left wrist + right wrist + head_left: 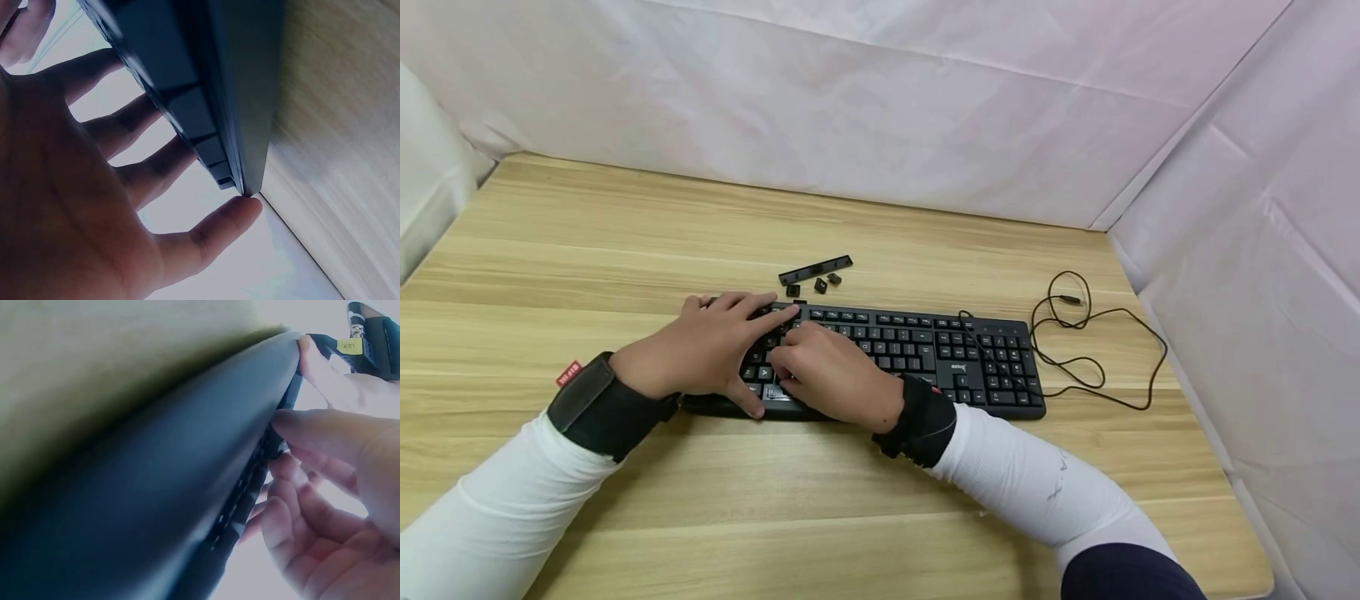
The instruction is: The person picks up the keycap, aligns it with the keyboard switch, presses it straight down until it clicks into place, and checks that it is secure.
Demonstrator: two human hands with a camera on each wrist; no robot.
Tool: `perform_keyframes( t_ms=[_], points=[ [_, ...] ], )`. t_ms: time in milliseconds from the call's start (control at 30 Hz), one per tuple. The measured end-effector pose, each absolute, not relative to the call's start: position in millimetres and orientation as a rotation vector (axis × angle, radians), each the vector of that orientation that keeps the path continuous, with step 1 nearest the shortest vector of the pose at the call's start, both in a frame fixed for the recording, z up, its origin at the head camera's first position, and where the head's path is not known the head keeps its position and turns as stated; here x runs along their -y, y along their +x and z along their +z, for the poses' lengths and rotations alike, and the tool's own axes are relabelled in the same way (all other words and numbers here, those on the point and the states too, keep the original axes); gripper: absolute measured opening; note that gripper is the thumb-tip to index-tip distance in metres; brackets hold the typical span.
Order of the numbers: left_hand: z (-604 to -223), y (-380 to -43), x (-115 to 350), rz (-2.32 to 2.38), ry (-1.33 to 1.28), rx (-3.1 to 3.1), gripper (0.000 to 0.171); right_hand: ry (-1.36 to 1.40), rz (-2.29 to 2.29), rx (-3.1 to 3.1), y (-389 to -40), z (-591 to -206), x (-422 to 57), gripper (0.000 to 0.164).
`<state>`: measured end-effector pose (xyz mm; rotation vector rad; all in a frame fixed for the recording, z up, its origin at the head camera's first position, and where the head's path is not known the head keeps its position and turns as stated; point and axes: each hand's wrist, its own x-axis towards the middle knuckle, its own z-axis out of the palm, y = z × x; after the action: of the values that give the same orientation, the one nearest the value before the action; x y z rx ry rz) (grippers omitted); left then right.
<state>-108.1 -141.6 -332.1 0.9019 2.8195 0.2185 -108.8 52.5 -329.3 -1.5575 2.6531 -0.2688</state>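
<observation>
"White cloth [865,108] hangs at the back and right. What stands before it?"

"Table [775,533], pale and wood-grained. On it, left sleeve [505,508] and right sleeve [1037,483] reach in from the near side, the right one with dark marks I can't read."

"Next in size?"

"Black keyboard [910,350], lying across the middle of the table. Its cable [1162,358] loops loosely past the right end."

"And the hands?"

"Left hand [707,350]: fingers spread over the keyboard's left end, thumb against the near edge. Right hand [838,375], just beside it: fingers curled in at the keys. Whether they pinch anything, I cannot tell."

"Smaller still?"

"Black straps, left strap [613,412] and right strap [925,421]. Then one long key [815,270], loose beyond the keyboard."

"Any writing?"

"Pale logo [958,367] above the arrow keys; it seems to end in 'log', the start unclear. Red tag [569,373] by the left strap, letters too small. Yellow label [350,346] near the left wrist, apparently beginning 'LE'."

"Smallest of all?"

"Small keys [821,286], loose between the long key and the keyboard."
</observation>
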Motion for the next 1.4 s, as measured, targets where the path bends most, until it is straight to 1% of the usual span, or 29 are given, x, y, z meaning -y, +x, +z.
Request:
perform_keyframes(
  t_ms=[233, 500, 600, 733, 1000, 1233, 1400],
  points=[
    [-333.0, -107.7, 142.2, 0.228, 0.897, -2.815, 0.129, -1.673, -0.16, -2.673, -109.1, -331.8, -53.4, 0.005],
    [-333.1, -106.8, 145.6, 0.209, 0.883, -2.814, 0.129, -1.812, 0.211, -2.631, -107.6, -327.2, -44.0, 0.018],
    [-333.7, -106.8, 145.2, 0.215, 0.88, -2.815, 0.129, -1.779, 0.257, -2.577, -106.8, -324.9, -40.9, 0.022],
    [-334.6, -107.7, 143.0, 0.232, 0.889, -2.826, 0.128, -1.695, 0.186, -2.534, -108.6, -324.1, -40.3, 0.024],
    [-333.7, -107.9, 141.2, 0.227, 0.903, -2.835, 0.128, -1.559, 0.004, -2.448, -121.1, -322.8, -41.9, 0.021],
    [-333.8, -108.4, 141.4, 0.228, 0.902, -2.829, 0.128, -1.542, 0.137, -2.5, -118.9, -323.1, -40.7, 0.024],
    [-334.8, -108.5, 141.9, 0.221, 0.913, -2.84, 0.127, -1.537, 0.214, -2.54, -114.2, -328.5, -38.9, 0.032]
  ],
)
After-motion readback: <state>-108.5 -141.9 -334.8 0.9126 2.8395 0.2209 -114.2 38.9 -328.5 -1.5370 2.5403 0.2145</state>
